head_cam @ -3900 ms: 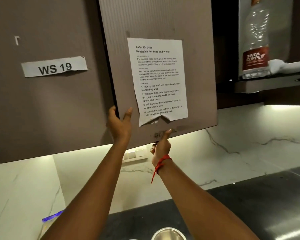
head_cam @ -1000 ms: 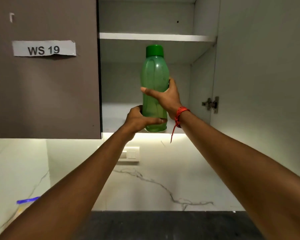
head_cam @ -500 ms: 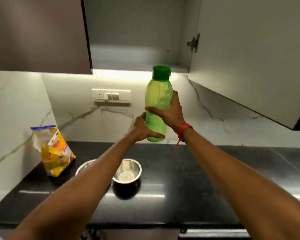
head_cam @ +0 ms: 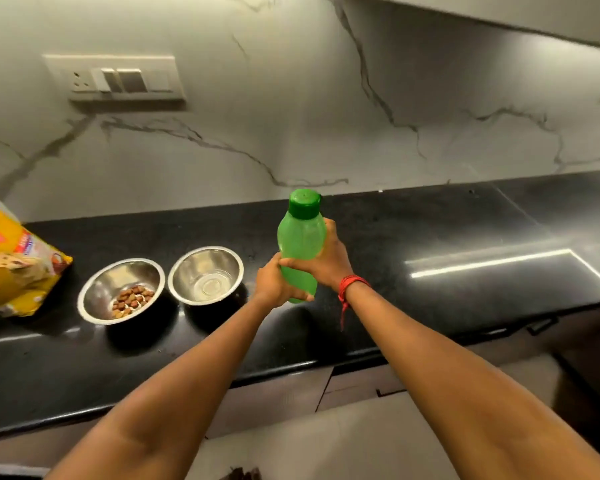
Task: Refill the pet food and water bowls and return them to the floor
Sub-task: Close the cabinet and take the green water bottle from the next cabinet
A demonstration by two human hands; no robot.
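I hold a green water bottle (head_cam: 300, 242) with a green cap upright, just above the black counter (head_cam: 430, 237). My right hand (head_cam: 326, 258) wraps its middle from the right; my left hand (head_cam: 274, 284) grips its lower part from the left. Left of the bottle stand two steel bowls: the nearer one (head_cam: 205, 274) looks empty, the farther one (head_cam: 120, 289) holds a little brown kibble. A yellow pet food bag (head_cam: 13, 268) lies at the counter's left end.
A marble backsplash with a switch plate (head_cam: 115, 77) rises behind the counter. An open cupboard door's lower edge (head_cam: 499, 15) hangs at the top right. Drawer fronts (head_cam: 326, 389) sit below the counter's front edge.
Both hands took the green bottle out of the upper cupboard and brought it down to just above the counter, right of the bowls. My view tilted down.
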